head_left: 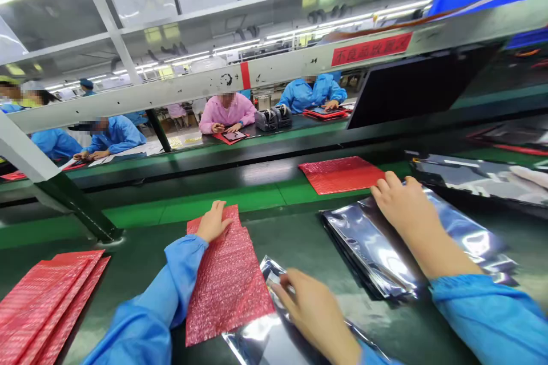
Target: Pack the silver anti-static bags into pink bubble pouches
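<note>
My left hand is at the upper part of a red bubble-wrap bag, its fingers bent over the bag near the top edge. The bag lies slanted on the dark green bench and overlaps a shiny silver anti-static bag. My right hand, slightly blurred, has its thumb and fingers closed at the upper edge of that silver bag. What is inside either bag is hidden. To the right, a co-worker's hand in a blue sleeve rests on a stack of silver bags.
Red bubble-wrap bags are stacked at left. Another red bag lies on the green strip behind the bench. A dark post rises at left. A white rail crosses above. People sit working across the line.
</note>
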`<move>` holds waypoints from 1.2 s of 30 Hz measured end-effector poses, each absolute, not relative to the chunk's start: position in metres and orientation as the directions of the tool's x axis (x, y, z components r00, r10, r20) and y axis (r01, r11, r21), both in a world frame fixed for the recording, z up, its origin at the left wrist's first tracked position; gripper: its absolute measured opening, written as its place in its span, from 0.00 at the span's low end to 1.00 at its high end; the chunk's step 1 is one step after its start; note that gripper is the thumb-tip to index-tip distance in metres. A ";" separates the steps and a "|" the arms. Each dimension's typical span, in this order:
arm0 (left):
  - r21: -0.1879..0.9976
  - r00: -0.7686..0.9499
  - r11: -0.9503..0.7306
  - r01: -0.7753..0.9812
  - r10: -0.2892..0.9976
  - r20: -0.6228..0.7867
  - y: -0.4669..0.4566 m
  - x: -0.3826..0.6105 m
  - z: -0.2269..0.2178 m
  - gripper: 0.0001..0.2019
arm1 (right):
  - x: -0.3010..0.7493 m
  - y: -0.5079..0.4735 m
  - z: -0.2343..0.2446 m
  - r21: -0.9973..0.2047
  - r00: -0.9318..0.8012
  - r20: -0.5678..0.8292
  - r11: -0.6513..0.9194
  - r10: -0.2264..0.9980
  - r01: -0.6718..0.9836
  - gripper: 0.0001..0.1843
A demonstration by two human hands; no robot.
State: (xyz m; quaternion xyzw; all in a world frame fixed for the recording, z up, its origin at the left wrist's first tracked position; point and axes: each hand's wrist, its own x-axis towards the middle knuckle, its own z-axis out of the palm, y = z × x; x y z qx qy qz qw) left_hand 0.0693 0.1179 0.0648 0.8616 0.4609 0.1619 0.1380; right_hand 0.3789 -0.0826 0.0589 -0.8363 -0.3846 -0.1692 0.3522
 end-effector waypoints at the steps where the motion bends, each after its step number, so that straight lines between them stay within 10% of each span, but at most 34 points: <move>1: 0.396 0.510 -0.522 0.755 0.848 0.146 0.128 0.079 0.059 0.20 | 0.355 -0.081 0.054 -0.438 0.601 0.581 -0.411 0.548 0.799 0.29; 6: 0.473 0.443 -0.487 0.734 0.872 0.209 0.134 0.088 0.036 0.02 | 0.243 -0.042 0.028 -0.306 0.265 0.692 -0.060 0.671 0.950 0.20; 21: 0.817 0.097 -0.302 0.491 0.951 0.293 0.161 0.080 -0.002 0.03 | 0.193 -0.028 0.012 -0.277 -0.285 0.667 0.584 0.689 0.763 0.08; 31: 0.855 0.127 -0.325 0.405 0.946 0.299 0.154 0.079 0.028 0.08 | 0.184 -0.043 0.005 -0.303 -0.197 0.668 0.504 0.718 0.809 0.17; 36: 0.766 0.459 -0.492 0.414 0.839 0.291 0.118 0.064 0.063 0.06 | 0.207 -0.039 0.007 -0.419 -0.030 0.717 0.465 0.696 0.780 0.14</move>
